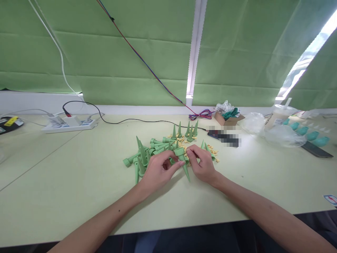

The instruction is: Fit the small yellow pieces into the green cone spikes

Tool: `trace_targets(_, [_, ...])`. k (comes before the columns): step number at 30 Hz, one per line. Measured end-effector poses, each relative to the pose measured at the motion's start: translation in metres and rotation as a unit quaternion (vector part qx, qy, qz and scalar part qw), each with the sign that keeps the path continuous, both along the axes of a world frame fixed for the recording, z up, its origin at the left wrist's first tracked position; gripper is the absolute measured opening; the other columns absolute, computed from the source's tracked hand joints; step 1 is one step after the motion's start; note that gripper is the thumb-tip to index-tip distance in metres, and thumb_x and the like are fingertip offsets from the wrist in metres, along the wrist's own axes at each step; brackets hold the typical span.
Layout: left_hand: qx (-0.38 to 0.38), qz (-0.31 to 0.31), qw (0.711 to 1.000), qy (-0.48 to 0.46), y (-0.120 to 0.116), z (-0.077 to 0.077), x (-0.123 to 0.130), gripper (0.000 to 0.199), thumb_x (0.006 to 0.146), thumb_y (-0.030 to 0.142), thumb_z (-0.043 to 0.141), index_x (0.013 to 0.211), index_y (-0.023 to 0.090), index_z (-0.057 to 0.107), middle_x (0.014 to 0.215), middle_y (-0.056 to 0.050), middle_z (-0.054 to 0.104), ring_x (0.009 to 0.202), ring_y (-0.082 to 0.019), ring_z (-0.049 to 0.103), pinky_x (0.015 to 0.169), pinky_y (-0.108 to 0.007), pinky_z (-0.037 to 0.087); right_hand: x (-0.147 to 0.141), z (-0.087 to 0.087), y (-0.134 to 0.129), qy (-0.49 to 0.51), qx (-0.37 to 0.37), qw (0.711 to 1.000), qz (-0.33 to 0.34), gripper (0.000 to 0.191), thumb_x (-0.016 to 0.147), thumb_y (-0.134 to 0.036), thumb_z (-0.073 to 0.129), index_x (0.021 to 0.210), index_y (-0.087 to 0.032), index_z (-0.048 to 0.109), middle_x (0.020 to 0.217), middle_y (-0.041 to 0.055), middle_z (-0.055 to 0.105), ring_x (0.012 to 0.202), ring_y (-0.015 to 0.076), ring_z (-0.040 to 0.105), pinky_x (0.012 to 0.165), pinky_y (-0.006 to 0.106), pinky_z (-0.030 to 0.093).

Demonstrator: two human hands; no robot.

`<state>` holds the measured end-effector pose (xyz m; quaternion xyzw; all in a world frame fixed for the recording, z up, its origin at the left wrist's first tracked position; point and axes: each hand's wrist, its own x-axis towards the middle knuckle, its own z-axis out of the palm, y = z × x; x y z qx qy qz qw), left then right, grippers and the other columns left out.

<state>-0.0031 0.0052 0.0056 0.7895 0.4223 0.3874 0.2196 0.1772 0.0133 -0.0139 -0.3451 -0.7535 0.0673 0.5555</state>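
Observation:
My left hand grips a green plastic spike between thumb and fingers, its wide collar up and its tip slanting down to the right. Just right of the collar, my right hand is closed in a pinch; whatever lies between its fingertips is too small to make out. Behind and left of my hands is a pile of similar green spikes, some upright, some lying flat. Small yellow pieces are scattered among them, with more yellow pieces beyond my right hand.
A dark phone on a black cable lies behind the pile. Farther back are a small cardboard box and coiled red-blue wire. On the right stand a drink cup, plastic bags and teal pieces. A power strip sits at left.

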Motion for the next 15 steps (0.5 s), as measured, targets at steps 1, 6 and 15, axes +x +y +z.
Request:
trace_targets(1, [0.005, 0.0, 1.0, -0.001, -0.0001, -0.0002, 0.0001, 0.028, 0.087, 0.041, 0.063, 0.073, 0.017, 0.058, 0.06, 0.004, 0.055, 0.05, -0.008, 0.043, 0.048, -0.02, 0.034, -0.0001, 0.0002, -0.0002, 0.0, 0.001, 1.0, 0.0, 0.021, 0.096, -0.019, 0.043, 0.076, -0.021, 0.046, 0.061, -0.0038, 0.043, 0.051, 0.0099, 0.036, 0.05, 0.023, 0.033])
trace_targets(6, [0.046, 0.001, 0.999, -0.001, -0.001, -0.0005, -0.0006, 0.028, 0.086, 0.038, 0.065, 0.071, 0.018, 0.055, 0.057, 0.005, 0.05, 0.05, -0.009, 0.043, 0.047, -0.02, 0.034, -0.0007, 0.0003, -0.0011, -0.005, -0.001, 1.0, -0.006, 0.023, 0.097, -0.02, 0.042, 0.074, -0.021, 0.044, 0.06, -0.0037, 0.042, 0.051, 0.0099, 0.036, 0.05, 0.023, 0.033])
trace_targets(15, [0.104, -0.01, 0.995, 0.0, -0.0001, -0.0012, -0.0012, 0.023, 0.088, 0.031, 0.065, 0.074, 0.018, 0.053, 0.06, 0.004, 0.05, 0.053, -0.009, 0.045, 0.048, -0.021, 0.034, 0.0, 0.0003, -0.0011, -0.014, -0.008, 1.0, -0.009, 0.027, 0.097, -0.021, 0.042, 0.07, -0.021, 0.04, 0.058, -0.0043, 0.038, 0.05, 0.0098, 0.032, 0.049, 0.023, 0.03])
